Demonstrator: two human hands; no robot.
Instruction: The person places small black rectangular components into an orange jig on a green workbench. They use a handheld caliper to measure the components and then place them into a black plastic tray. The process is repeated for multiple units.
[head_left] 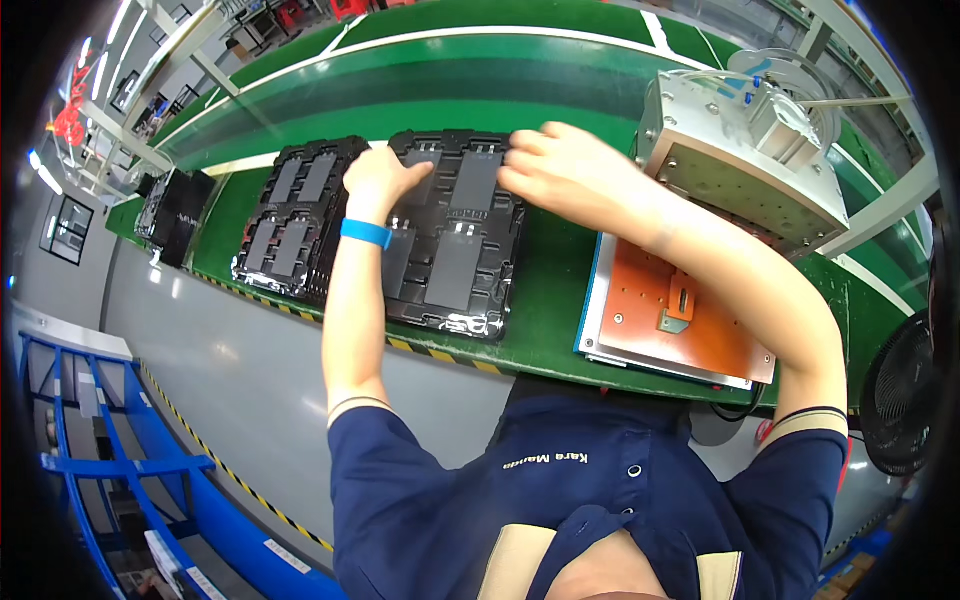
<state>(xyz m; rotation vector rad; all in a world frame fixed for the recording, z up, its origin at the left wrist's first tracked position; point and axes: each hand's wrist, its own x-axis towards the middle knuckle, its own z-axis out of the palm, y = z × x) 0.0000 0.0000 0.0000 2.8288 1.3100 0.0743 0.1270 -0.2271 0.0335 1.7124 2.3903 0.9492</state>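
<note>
A green workbench (555, 285) is showing a strip of its surface between a black tray (428, 215) and an orange fixture plate (635, 310), while yellow-and-black tape (440, 354) is lining its near edge. The person's left hand (378, 180) is reaching to the tray's far left corner, thumb spreading inward, other fingers largely hidden; the right hand (545, 165) is curling its fingers by the far right corner. Whether either is gripping the rim cannot be told. The tray is lying on the bench, holding four grey rectangular pieces (455, 275); just left, a second tray (290, 212) is carrying four more.
</note>
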